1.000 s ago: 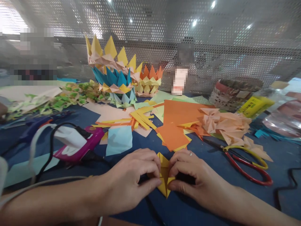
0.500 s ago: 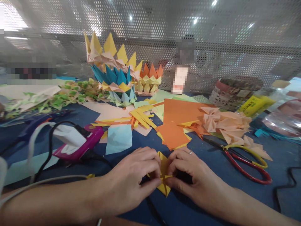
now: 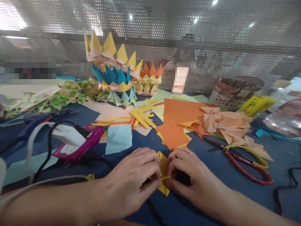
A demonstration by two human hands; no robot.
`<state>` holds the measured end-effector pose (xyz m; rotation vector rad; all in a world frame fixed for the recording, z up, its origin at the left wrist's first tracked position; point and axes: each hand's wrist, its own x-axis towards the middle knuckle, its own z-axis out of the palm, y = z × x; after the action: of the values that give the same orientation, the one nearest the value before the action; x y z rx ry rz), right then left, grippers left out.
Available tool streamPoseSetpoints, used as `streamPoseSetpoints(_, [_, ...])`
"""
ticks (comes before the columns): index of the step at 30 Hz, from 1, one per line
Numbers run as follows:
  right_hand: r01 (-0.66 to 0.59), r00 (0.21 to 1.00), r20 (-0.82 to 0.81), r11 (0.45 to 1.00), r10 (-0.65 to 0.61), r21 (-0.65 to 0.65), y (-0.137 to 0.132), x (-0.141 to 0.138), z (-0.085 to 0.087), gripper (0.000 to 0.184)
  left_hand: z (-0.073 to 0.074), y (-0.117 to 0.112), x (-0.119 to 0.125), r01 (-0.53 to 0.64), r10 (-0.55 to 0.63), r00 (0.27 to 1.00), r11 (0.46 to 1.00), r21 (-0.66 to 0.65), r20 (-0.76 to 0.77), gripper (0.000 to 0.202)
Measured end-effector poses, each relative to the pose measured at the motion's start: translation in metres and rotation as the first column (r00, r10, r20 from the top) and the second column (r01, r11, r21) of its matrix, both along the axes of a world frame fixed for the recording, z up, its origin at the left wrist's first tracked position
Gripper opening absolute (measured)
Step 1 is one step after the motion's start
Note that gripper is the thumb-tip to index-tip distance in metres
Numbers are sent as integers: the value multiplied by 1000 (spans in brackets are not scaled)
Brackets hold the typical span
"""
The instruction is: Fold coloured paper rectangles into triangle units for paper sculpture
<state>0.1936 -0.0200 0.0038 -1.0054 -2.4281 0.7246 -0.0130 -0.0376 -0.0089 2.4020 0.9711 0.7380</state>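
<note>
Over the last second our right hand (image 3: 192, 172) has shifted slightly inward, bringing the flap under its thumb toward the middle of a small folded diamond of yellow paper (image 3: 164, 163); our left hand (image 3: 138, 179) has barely moved. The paper lies on the blue desk (image 3: 213, 158) directly in front of us.

At the back right stands a round basket of printed paper (image 3: 230, 92), its inside hidden from us. Near it we see a bright yellow packet (image 3: 256, 105) with dark characters too blurred to read, and a clear plastic container (image 3: 285, 117) whose contents we cannot make out.

Our hands are just apart, fingers curled, each with thumb and forefinger closed on one side of the diamond. To the right lie scissors with red and yellow handles (image 3: 225, 148), open and touched by neither hand.
</note>
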Motion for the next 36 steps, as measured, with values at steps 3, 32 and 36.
streamPoseSetpoints(3, [5,1000,-15,1000,-5,-15,0,0,0,16,2,-1,0,-40,43,998,997,67,-37,5])
streamPoseSetpoints(32, [6,1000,6,999,-6,-36,1,2,1,15,0,-36,-1,53,103,969,799,599,-223,40])
streamPoseSetpoints(36, [12,1000,2,1000,-12,-29,1,0,1,16,6,-32,3,87,69,965,827,555,-254,39])
